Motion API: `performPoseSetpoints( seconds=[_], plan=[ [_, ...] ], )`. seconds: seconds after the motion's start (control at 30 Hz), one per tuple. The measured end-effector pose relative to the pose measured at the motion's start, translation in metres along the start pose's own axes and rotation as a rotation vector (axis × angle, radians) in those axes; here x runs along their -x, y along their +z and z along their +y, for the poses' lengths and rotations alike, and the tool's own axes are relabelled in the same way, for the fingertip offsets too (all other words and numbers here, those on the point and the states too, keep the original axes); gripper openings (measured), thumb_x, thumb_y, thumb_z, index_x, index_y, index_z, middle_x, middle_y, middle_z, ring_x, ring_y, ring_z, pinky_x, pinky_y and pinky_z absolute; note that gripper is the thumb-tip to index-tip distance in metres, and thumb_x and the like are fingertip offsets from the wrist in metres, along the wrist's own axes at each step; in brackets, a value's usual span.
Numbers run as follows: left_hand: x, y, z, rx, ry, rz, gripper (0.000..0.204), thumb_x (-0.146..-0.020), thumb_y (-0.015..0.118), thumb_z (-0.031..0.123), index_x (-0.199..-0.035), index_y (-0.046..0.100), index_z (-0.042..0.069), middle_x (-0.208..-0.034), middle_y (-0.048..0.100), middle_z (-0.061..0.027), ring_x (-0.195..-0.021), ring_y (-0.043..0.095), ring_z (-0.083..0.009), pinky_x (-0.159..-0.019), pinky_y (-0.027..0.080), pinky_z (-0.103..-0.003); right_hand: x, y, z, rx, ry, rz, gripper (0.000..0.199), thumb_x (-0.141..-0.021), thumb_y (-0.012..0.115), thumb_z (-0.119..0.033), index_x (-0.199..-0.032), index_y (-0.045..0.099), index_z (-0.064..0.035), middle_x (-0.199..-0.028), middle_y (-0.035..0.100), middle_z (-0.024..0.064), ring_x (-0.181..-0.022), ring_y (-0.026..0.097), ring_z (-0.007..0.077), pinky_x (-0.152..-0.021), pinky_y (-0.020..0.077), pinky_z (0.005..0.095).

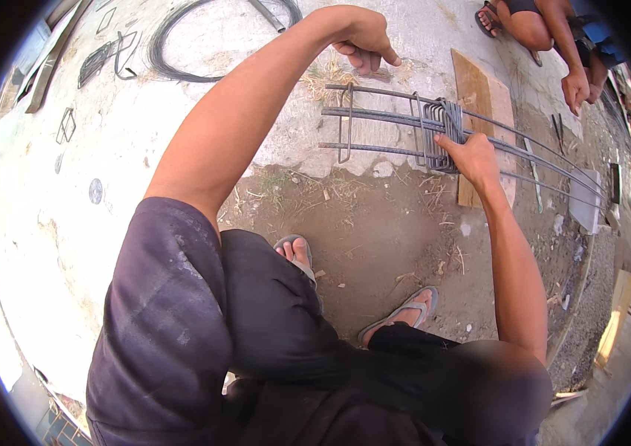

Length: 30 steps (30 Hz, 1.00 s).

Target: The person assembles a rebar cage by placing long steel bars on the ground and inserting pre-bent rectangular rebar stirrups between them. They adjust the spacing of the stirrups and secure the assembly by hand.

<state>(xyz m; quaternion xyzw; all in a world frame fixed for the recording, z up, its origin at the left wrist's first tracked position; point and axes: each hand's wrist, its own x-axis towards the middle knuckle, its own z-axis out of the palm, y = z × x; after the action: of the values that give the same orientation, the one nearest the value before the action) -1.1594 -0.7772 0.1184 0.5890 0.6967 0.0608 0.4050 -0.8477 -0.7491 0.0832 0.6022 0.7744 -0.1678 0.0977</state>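
Several long steel reinforcing bars (pixel 382 115) run from the middle of the view toward the right, with rectangular wire stirrups around them. My right hand (pixel 471 157) is closed on a tight bunch of stirrups (pixel 443 119), its thumb on the near side; its other fingers are partly hidden. One stirrup (pixel 346 123) stands apart near the left ends of the bars. Beyond those ends my left hand (pixel 363 41) hangs above the concrete, index finger stretched out and the others loosely bent, with nothing visible in it.
A wooden board (pixel 479 93) lies under the bars. A wire coil (pixel 170 70) and loose stirrups (pixel 96 63) are at the far left. Pliers (pixel 557 128) lie right of the board, near a co-worker's hand (pixel 575 89). A pale block (pixel 585 201) sits under the bars' right ends.
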Motion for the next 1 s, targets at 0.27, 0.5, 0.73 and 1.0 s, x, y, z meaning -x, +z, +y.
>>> performPoseSetpoints(
  seconds=[0.27,0.5,0.73,1.0],
  plan=[
    [0.124,0.084,-0.033,0.309,-0.125,0.203,0.049,-0.089,0.077,0.049,-0.084,0.079,0.000,-0.060,0.067,-0.0079,-0.050,0.059,-0.0136,-0.050,0.046,-0.030,-0.014,-0.002,0.091,-0.109,0.077,0.355,0.063,-0.081,0.075,-0.054,-0.103,0.075,0.0061,-0.094,0.074,0.0290,-0.094,0.073,0.0434,-0.083,0.0549,0.0481],
    [0.127,0.174,-0.035,0.537,-0.093,0.697,0.047,-0.089,0.081,0.042,-0.099,0.079,-0.004,-0.079,0.076,-0.0124,-0.069,0.068,-0.0170,-0.066,0.054,-0.034,0.038,-0.008,0.029,-0.254,-0.153,0.411,0.052,-0.090,0.071,-0.049,-0.108,0.075,-0.0011,-0.091,0.074,0.0260,-0.093,0.072,0.0440,-0.082,0.0550,0.0509],
    [0.132,0.177,-0.005,0.381,-0.208,0.524,0.047,-0.090,0.079,0.042,-0.091,0.080,-0.005,-0.072,0.071,-0.0107,-0.066,0.061,-0.0158,-0.064,0.048,-0.034,0.035,0.029,-0.020,-0.205,-0.250,0.222,0.038,-0.092,0.069,-0.037,-0.101,0.075,-0.0010,-0.092,0.074,0.0264,-0.094,0.071,0.0470,-0.084,0.0557,0.0533],
    [0.135,0.195,-0.009,0.379,-0.163,0.602,0.036,-0.089,0.080,0.030,-0.089,0.078,-0.005,-0.073,0.070,-0.0107,-0.066,0.059,-0.0151,-0.063,0.047,-0.035,0.028,0.025,-0.005,-0.150,-0.211,0.248,0.035,-0.092,0.068,-0.033,-0.103,0.075,-0.0004,-0.096,0.073,0.0280,-0.096,0.070,0.0478,-0.086,0.0553,0.0550]
  ],
)
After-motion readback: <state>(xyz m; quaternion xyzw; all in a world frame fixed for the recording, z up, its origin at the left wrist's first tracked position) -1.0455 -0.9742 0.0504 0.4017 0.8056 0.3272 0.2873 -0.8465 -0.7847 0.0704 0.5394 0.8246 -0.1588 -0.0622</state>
